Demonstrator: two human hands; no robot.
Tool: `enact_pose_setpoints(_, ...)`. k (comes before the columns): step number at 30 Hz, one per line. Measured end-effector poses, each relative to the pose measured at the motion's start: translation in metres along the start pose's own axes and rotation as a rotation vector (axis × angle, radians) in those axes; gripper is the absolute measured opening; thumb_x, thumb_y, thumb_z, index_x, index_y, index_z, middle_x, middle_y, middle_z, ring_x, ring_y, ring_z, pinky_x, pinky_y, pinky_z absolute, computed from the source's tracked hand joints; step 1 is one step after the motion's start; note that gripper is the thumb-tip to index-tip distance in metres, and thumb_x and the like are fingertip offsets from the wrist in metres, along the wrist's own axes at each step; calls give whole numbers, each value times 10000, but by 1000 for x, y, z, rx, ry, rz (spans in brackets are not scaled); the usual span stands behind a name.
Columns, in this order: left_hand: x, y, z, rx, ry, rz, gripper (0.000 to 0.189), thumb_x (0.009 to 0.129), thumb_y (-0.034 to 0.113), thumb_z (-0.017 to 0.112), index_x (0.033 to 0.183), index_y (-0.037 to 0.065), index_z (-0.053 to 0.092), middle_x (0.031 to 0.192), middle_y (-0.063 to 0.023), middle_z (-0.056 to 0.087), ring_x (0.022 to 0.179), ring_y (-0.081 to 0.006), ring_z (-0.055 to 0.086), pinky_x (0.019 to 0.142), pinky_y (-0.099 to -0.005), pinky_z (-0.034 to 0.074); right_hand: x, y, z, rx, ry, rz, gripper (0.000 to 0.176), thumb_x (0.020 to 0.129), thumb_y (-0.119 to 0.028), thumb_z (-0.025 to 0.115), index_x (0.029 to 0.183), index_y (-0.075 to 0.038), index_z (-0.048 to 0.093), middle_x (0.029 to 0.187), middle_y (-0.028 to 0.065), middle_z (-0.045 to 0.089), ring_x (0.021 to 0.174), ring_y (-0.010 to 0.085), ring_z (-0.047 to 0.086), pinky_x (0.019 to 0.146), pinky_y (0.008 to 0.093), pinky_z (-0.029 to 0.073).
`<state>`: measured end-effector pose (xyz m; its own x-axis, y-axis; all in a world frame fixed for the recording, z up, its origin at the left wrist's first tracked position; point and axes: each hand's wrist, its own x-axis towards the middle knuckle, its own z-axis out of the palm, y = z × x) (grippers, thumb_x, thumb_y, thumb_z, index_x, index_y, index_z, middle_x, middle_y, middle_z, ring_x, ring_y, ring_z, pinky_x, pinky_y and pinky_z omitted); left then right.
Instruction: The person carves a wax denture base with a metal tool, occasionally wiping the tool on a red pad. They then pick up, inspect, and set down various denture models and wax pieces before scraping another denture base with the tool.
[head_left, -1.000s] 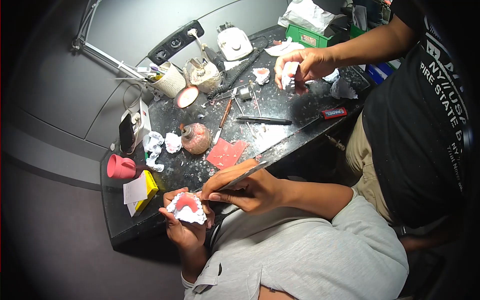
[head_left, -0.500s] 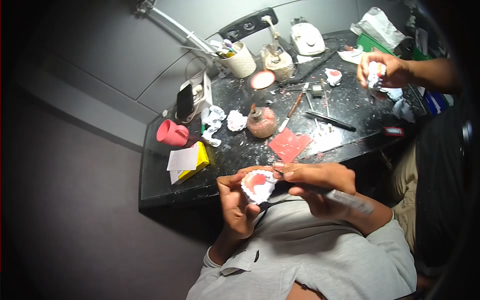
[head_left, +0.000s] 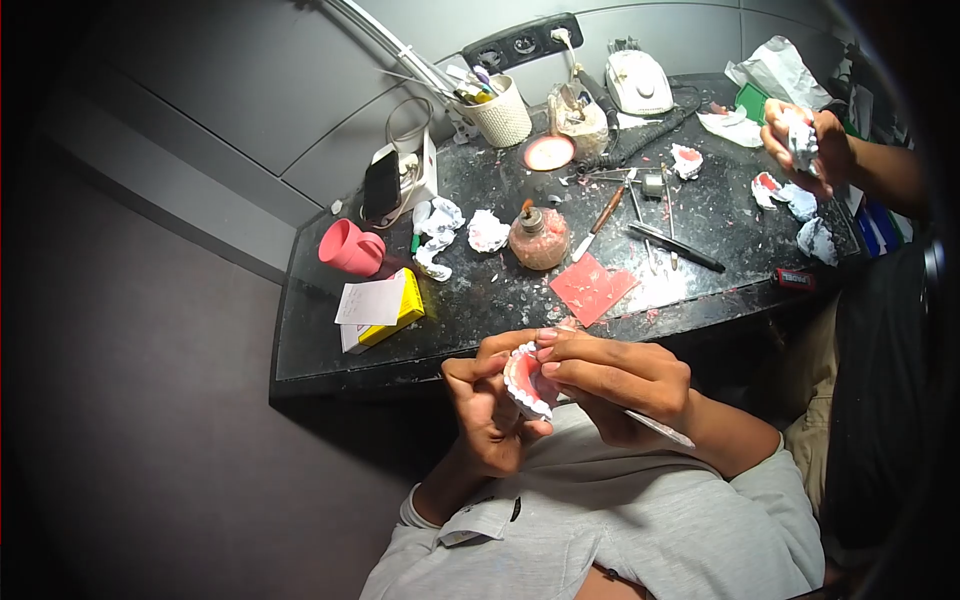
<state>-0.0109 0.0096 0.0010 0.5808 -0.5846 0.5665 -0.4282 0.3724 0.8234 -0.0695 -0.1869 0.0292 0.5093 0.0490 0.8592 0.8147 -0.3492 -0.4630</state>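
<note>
Just past the bench's front edge, my left hand (head_left: 482,410) is closed around a white dental cast (head_left: 522,383) with pink wax along its arch. The cast is tilted, its row of teeth facing left and down. My right hand (head_left: 625,385) has its fingertips on the cast's upper right side. A slim, light-coloured tool (head_left: 660,430) is tucked in that hand and sticks out below the palm; its working tip is hidden. On the bench beyond the hands lies a pink wax sheet (head_left: 592,290), with a wax knife (head_left: 603,222) touching its far side.
A glass spirit burner (head_left: 540,240) stands behind the hands. Left are a pink mug (head_left: 351,248), a yellow box (head_left: 400,318) and plaster pieces (head_left: 438,235). A black pen (head_left: 676,247) lies right. At upper right a co-worker's hand (head_left: 835,150) holds another cast (head_left: 801,140).
The cast has been turned so its arch faces more sideways. My right fingers moved onto it, and the tool swung back into the palm. The co-worker's hand turned its cast. The view shifted slightly.
</note>
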Motion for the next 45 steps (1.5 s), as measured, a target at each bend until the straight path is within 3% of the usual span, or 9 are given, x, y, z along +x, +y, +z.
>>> enact_pose_setpoints(11,0,-4,0,36,-30,49,740,878,179,829,1329,130,245,1460,-318,369,1379,-379,451,1144,-513,380,-3,1,1,-42,-10,4,289,815,95,748,1100,74,703,1103,212,734,1019,322,745,959,456,603)
enact_pose_setpoints(13,1,-3,6,83,82,41,726,887,344,823,1300,74,290,1393,-320,453,1268,-321,524,1095,-450,416,-4,2,1,-47,-24,1,287,813,103,743,1096,84,698,1099,217,730,1022,326,744,952,452,606)
enact_pose_setpoints(15,1,-4,5,97,66,41,723,889,341,821,1305,80,291,1393,-319,452,1271,-327,524,1099,-459,417,-7,6,0,-54,-37,-2,285,811,111,738,1092,95,692,1095,222,727,1024,330,744,946,448,609)
enact_pose_setpoints(17,2,-6,2,111,51,41,719,890,338,819,1310,86,292,1393,-318,451,1273,-333,524,1102,-468,418,-11,13,1,-109,-60,-91,413,718,73,767,1116,95,658,1126,225,691,1014,355,739,778,384,633)
enact_pose_setpoints(19,4,-9,-2,113,-76,101,697,892,108,798,1340,107,264,1444,-320,373,1394,-419,445,1135,-533,410,-15,14,3,-131,-59,-94,410,726,55,768,1118,99,653,1130,230,686,1008,353,740,759,373,633)
enact_pose_setpoints(25,9,-18,-2,305,-115,216,720,833,-31,805,1318,79,285,1429,-323,392,1373,-489,478,1127,-561,434,-16,15,3,-216,-89,-129,430,744,-11,780,1122,128,629,1143,261,668,997,358,738,760,370,639)
enact_pose_setpoints(32,3,-22,-3,384,-79,195,694,834,-1,818,1286,53,295,1393,-318,414,1355,-479,500,1117,-531,456,-20,17,3,-252,58,-114,324,781,94,704,1095,149,644,1098,272,680,986,371,741,781,391,643)
enact_pose_setpoints(36,4,-18,0,266,-35,133,681,885,135,806,1318,94,282,1392,-299,407,1363,-462,491,1111,-545,472,-19,17,7,-164,46,-116,296,803,124,682,1097,149,649,1082,278,686,939,358,745,768,389,640)
enact_pose_setpoints(45,8,-20,-1,325,-27,192,593,927,156,766,1278,85,294,1343,-307,434,1332,-502,510,1089,-574,485,-14,14,15,-156,18,-141,263,866,46,712,1105,137,651,1077,259,692,962,359,740,772,386,644)
